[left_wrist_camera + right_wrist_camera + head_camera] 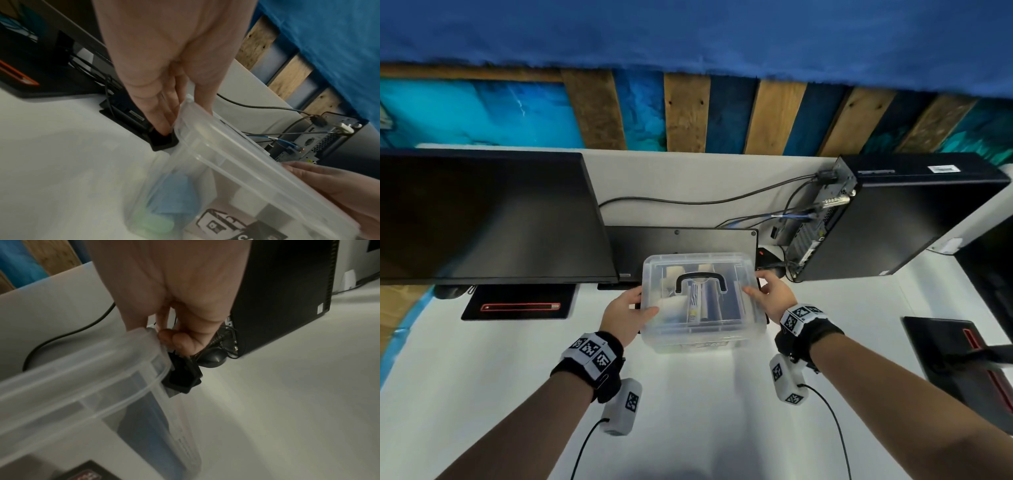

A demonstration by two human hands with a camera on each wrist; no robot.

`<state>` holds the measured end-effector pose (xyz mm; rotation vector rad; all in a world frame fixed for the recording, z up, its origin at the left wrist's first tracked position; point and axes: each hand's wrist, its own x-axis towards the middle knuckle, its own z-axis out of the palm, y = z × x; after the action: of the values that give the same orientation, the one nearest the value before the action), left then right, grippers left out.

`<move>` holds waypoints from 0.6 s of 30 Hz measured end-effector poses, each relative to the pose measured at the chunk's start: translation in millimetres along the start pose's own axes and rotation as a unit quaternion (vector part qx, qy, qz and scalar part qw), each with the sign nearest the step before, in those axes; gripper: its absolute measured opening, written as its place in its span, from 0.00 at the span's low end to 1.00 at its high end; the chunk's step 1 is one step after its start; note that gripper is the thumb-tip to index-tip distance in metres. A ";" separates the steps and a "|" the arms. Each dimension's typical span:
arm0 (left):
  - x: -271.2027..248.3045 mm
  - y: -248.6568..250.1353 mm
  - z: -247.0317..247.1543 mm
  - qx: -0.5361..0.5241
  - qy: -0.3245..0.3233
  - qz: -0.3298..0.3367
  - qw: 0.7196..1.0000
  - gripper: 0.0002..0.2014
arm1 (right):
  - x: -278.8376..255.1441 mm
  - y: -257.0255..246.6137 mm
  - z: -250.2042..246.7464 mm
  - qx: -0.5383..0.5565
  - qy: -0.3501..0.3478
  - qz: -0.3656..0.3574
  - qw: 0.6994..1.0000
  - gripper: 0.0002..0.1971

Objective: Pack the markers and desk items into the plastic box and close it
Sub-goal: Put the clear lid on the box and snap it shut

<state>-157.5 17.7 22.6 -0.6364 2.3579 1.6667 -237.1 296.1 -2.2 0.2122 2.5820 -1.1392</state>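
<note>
1. On the white bench (688, 411), head view: the plastic box (703, 337) sits centred before the monitor (482, 219), lid (698, 270) on, packed contents visible inside. Step in hand, by judgement: latching. Left hand (625, 315) and right hand (774, 296) flank the box.
2. Left wrist view: left grip has thumb on the lid rim and fingers (162, 120) extended down onto the black side latch (163, 142); nothing is clasped.
3. Right wrist view: right grip has fingers (179, 340) curled onto the opposite black latch (183, 381). The next move calls for both latches pressed home.
</note>
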 end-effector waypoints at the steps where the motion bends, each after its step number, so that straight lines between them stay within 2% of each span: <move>1: -0.7 0.2 0.3 -0.002 -0.003 0.002 1.000 0.24 | 1.5 0.9 0.0 -0.008 0.000 0.003 1.000 0.23; 4: 1.9 1.0 1.2 -0.006 0.001 -0.006 1.000 0.24 | 3.7 3.9 -2.7 -0.041 0.002 0.016 0.999 0.26; 7: 6.8 -0.3 -1.5 0.039 0.009 -0.010 0.999 0.26 | 1.5 -0.1 -4.5 -0.023 -0.013 0.009 1.000 0.24; 15: 2.4 -11.6 -3.8 0.054 -0.067 -0.043 0.995 0.22 | -9.2 5.5 -6.7 0.036 -0.095 0.054 0.993 0.19; 18: -0.1 -13.0 -3.4 0.000 -0.063 -0.063 0.996 0.29 | -11.9 4.3 -6.4 0.045 -0.098 0.059 0.992 0.17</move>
<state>-151.3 10.9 12.7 -0.6450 2.1836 1.6044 -226.2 303.7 2.9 0.2567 2.3172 -1.1728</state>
